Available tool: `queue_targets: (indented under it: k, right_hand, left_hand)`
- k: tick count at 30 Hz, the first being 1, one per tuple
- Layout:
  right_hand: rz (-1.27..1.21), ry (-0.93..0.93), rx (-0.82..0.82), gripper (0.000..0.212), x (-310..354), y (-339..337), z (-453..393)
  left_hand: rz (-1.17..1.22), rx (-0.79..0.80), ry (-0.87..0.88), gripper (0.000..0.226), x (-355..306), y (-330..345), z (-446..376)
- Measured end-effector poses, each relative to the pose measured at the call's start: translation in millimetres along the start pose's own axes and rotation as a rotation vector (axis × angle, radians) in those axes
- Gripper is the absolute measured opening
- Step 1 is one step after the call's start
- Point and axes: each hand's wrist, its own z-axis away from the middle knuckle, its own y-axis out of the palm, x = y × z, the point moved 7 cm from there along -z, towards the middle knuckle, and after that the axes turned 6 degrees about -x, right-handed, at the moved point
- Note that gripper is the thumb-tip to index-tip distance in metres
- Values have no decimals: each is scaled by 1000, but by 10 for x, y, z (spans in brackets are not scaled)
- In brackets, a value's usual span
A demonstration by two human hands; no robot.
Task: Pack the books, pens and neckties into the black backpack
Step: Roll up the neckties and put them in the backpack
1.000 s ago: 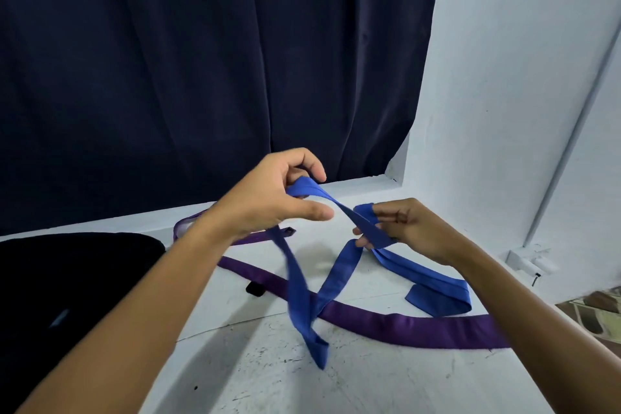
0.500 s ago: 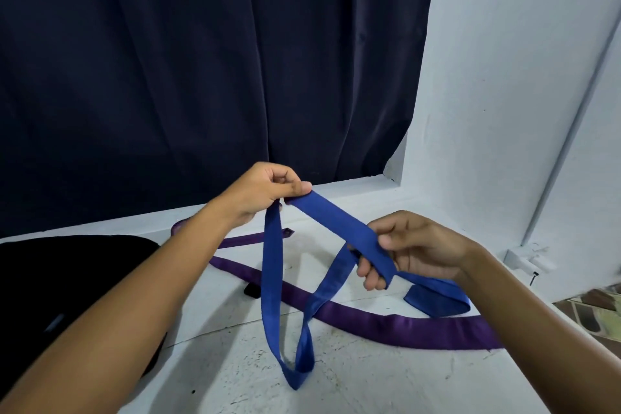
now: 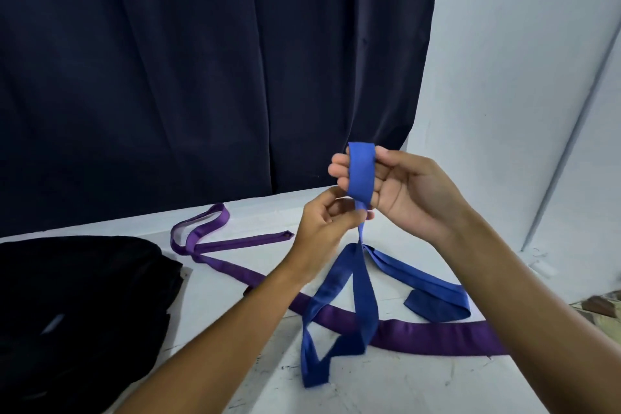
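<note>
Fingers (image 3: 339, 174) of the right hand (image 3: 400, 191) are curled, with the blue necktie (image 3: 361, 174) wrapped over them in a band, the thumb closing on its near side. Left hand (image 3: 324, 222), just below at 7 o'clock and touching the tie, pinches the narrow strand between thumb and bent fingers. From that pinch the blue necktie drops in two loose loops; the lower loop reaches the white table (image 3: 235, 279) at 6 o'clock, and the wide end lies folded on the surface at 4 o'clock.

Purple necktie (image 3: 437, 334) lies flat on the table beneath the blue loops, running from 4 o'clock toward 10 o'clock, where its narrow end doubles back in a curl. Black backpack (image 3: 77, 306) sits at 9 o'clock on the table's left edge, apart from both ties; a pale patch on it is too blurred to read. No legible writing or brand is seen on either tie.

Dark curtain (image 3: 201, 77) hangs behind at 12 o'clock; white wall (image 3: 521, 77) stands at 2 o'clock.
</note>
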Motion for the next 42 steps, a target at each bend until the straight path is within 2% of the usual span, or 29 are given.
queue_targets:
  k: [4, 12, 15, 18, 20, 23, 25, 27, 29, 30, 32, 34, 37, 40, 42]
  right_hand:
    - [30, -46, -15, 39, 89, -25, -15]
    - [259, -162, -128, 63, 259, -401, -103]
    - [434, -108, -132, 79, 158, -547, -120]
    - [662, 38, -45, 90, -74, -620, -95]
    - [748, 174, 35, 97, -237, -666, -53]
    - [762, 348, 315, 113, -464, -568, 69]
    - [673, 419, 450, 102, -564, -484, 166]
    - [618, 394, 519, 71, -602, -397, 219]
    - [577, 346, 508, 46, -614, -346, 234]
    - [542, 331, 474, 41, -609, -328, 231]
    - [454, 297, 403, 38, -573, -299, 210]
    - [369, 244, 330, 38, -510, -259, 177]
    - [266, 170, 224, 34, -402, -184, 119]
    - [139, 199, 171, 46, -325, -98, 93]
    - [66, 216, 156, 55, -262, -60, 73]
  left_hand:
    - [23, -86, -90, 8, 27, 48, 63]
    - [90, -21, -293, 24, -48, 88, 360]
    - [71, -41, -264, 22, -266, 32, 372]
    - [-15, -67, -186, 30, -517, -100, 292]
    - [-22, -56, -225, 38, -628, -172, 212]
    - [-165, -36, -285, 50, -670, -325, 15]
    - [-264, -20, -300, 54, -583, -417, -148]
    - [-340, -21, -329, 54, -427, -489, -252]
    - [-400, -12, -382, 52, -218, -536, -274]
    - [-423, -4, -405, 50, -89, -547, -261]
    - [-480, -1, -413, 49, 142, -541, -210]
    - [-473, -59, -306, 46, 257, -525, -173]
    - [-180, -116, -99, 25, 235, -435, -86]
    - [71, 36, -13, 29, 182, -215, 33]
    - [124, 87, -7, 33, 178, -109, 102]
